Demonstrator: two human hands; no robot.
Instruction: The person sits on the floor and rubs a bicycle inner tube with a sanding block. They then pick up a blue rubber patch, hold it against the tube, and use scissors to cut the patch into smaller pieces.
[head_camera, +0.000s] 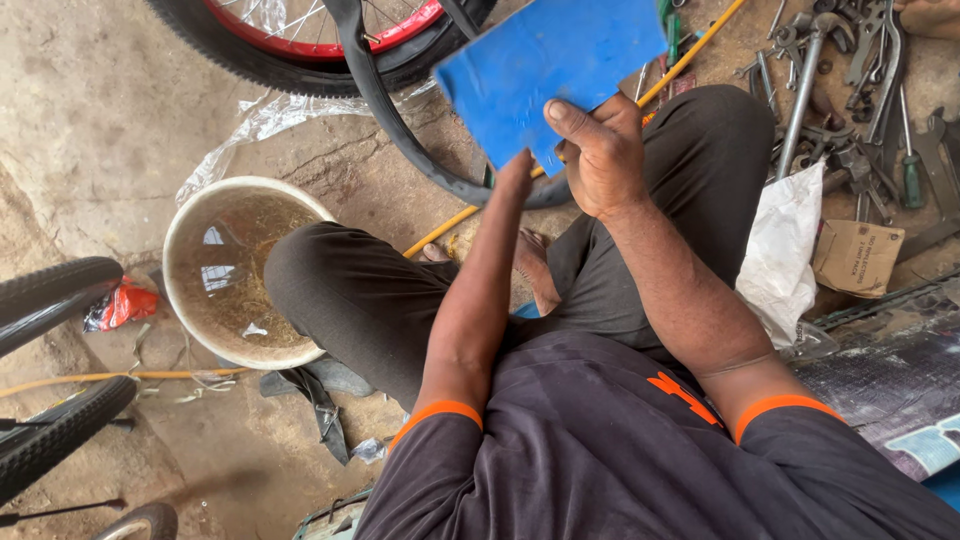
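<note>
Thumb and fingers of my right hand (598, 152) pinch the blue sheet (545, 62) above the inner tube (400, 130), left hand (515, 175) touching its lower edge, tube unpatched as yet.

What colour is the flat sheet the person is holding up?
Blue. The flat sheet shows best in the head view, gripped by the right hand.

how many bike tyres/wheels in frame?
4. One on the red-rimmed wheel at top, two black tyres at the left edge, upper and lower, and one at bottom left. The black inner tube isn't counted. More may lie out of frame.
</note>
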